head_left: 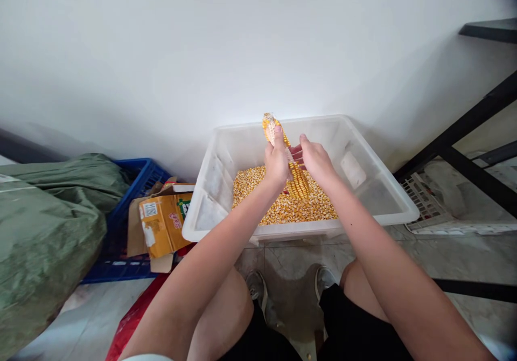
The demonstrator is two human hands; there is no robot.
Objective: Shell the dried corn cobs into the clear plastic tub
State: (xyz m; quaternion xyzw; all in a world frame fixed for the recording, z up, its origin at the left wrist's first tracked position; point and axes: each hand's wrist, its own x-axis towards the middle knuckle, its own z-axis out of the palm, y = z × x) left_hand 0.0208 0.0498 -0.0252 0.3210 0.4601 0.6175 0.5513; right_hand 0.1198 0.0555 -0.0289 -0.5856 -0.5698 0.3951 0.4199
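Note:
In the head view, my left hand (277, 160) is closed round an ear of corn (299, 181), its thumb lying along the upper part. The ear slants over a white plastic tub, with yellow kernels on it and a pale stripped band along its length. Close beside it on the right is my right hand (316, 159), thumb raised and fingers stretched apart towards the ear. Whether those fingertips touch it I cannot tell. Beneath both hands, loose yellow kernels (250, 186) cover part of the tub's floor.
The tub (388, 219) stands against a white wall. On the left are a blue crate (121, 270), a torn cardboard box (163, 226) and a green sack (48, 231). A black metal frame (464, 118) and a white basket (428, 202) are to the right.

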